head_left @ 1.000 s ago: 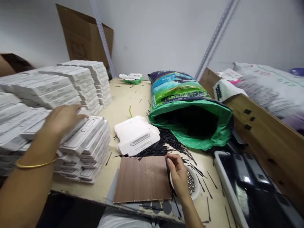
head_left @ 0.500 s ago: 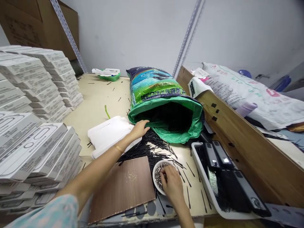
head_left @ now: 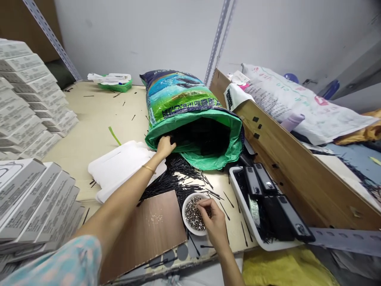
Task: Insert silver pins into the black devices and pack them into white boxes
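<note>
Reaching into the green sack (head_left: 193,119), the left hand (head_left: 165,146) hid its fingers; grip untellable. The right hand (head_left: 212,222) pinched small metal pieces in the white bowl (head_left: 187,201), which might tip.

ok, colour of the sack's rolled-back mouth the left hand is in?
Green, on the sack by the left hand; head view.

Plain white wall (head_left: 143,35) behind, two slotted metal rack uprights (head_left: 216,37) against it, pale worktable (head_left: 89,131), wooden side panel (head_left: 285,167) on right.
</note>
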{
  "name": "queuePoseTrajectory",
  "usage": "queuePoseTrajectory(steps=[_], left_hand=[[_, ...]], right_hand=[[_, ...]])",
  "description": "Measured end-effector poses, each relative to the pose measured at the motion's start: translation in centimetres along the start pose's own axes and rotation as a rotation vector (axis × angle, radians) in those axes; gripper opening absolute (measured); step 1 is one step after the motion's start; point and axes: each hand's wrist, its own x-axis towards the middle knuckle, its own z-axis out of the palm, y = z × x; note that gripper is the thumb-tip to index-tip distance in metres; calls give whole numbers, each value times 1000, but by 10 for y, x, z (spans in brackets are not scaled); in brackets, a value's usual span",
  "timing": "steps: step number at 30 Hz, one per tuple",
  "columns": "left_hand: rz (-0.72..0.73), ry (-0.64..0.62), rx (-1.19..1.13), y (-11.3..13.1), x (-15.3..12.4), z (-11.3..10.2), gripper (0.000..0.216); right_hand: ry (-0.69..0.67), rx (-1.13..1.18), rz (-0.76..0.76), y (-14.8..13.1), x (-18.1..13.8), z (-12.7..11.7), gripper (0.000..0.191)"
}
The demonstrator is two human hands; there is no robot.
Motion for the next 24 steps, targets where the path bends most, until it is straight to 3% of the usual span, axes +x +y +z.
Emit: queuePoseTrajectory(steps=[3, 6, 11, 14, 17, 22, 24], left_hand=[[-27, 93, -188, -1, -45, -19, 40], [-109, 110, -445, -1, -103, -29, 37], [-638, 147, -1230, 12, -173, -31, 24], [-718, 123, -1319, 22, -190, -30, 17], [-699, 10, -1351, 29, -196, -31, 35], [-697, 20, -1319, 33, -207, -28, 39], [-711, -184, -1257, 34, -214, -26, 42]], right_hand=[[25, 144, 88, -6, -1, 1, 16], [12, 195, 120, -12, -2, 9, 19], [-25, 211, 93, -22, -3, 33, 18], [-4, 311, 131, -28, -3, 44, 17], [31, 415, 170, -35, -4, 47, 20], [113, 544, 164, -46, -3, 40, 21], [111, 619, 147, -49, -1, 39, 20]])
